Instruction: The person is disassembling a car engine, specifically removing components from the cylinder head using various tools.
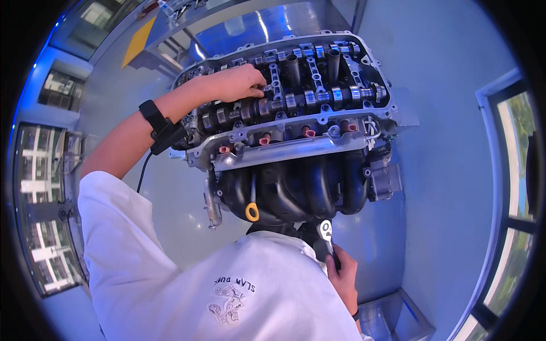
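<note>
A person's left hand (242, 83) reached between the camshafts (292, 102), left of the middle of the open cylinder head (372, 113), fingers curled close; whether they gripped a part could not be told. The right hand (344, 275) was clamped around a ratchet wrench (326, 229), out past the cylinder head's near edge. Light, square fingertip work, the wrench well clear of the lobes (336, 95), seemed wisest. Polished steel and upright dark tubes (334, 67) contrasted with dull cast metal and a smooth, curved black intake manifold (321, 182).

Glossy grey floor (176, 224) shows around engine (290, 154); engine's support hidden beneath. Beyond, upper left: grey surface (162, 29) bearing clear bottle (165, 7), small dark items (181, 11) beside it, indistinct.
</note>
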Motion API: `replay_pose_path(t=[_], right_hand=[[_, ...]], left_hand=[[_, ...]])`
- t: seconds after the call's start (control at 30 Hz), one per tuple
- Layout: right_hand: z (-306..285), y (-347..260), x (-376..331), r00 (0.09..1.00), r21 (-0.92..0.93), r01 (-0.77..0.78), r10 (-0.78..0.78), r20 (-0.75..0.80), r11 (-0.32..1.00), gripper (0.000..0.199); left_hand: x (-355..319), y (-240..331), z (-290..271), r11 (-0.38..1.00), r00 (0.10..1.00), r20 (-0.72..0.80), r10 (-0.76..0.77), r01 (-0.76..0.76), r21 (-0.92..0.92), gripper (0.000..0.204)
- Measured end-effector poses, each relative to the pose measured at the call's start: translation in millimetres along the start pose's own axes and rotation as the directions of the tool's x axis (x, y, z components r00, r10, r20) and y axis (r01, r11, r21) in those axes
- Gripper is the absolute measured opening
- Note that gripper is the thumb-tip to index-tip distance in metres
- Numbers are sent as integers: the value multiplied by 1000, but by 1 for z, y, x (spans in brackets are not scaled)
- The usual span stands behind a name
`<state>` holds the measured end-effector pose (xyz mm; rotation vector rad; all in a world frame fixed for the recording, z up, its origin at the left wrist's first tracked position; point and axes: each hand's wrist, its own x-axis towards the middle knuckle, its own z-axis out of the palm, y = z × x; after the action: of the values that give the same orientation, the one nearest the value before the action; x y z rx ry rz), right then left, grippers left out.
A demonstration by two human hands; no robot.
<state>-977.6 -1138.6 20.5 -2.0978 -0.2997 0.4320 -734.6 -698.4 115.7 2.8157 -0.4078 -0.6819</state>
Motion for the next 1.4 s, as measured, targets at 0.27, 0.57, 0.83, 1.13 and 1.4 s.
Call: replay_pose_path(t=[0.27, 0.57, 0.83, 1.13, 1.4], right_hand=[[-79, 19, 57, 973, -18, 80, -74, 221, 997, 26], [-114, -30, 131, 986, 620, 20, -118, 118, 784, 16], [-127, -133, 208, 897, 679, 394, -422, -135, 620, 29], [-100, -142, 193, 901, 655, 402, -405, -158, 640, 37], [-98, -115, 192, 930, 681, 350, -324, -172, 643, 37]], left_hand=[[4, 9, 4, 997, 995, -93, -32, 39, 65, 25], [3, 15, 5, 990, 989, -57, -139, 140, 17, 23], [-4, 5, 23, 994, 971, -219, -93, 102, 31, 24], [-5, 37, 31, 990, 922, -379, -75, 115, 85, 6], [-17, 33, 33, 989, 893, -436, -113, 142, 34, 7]])
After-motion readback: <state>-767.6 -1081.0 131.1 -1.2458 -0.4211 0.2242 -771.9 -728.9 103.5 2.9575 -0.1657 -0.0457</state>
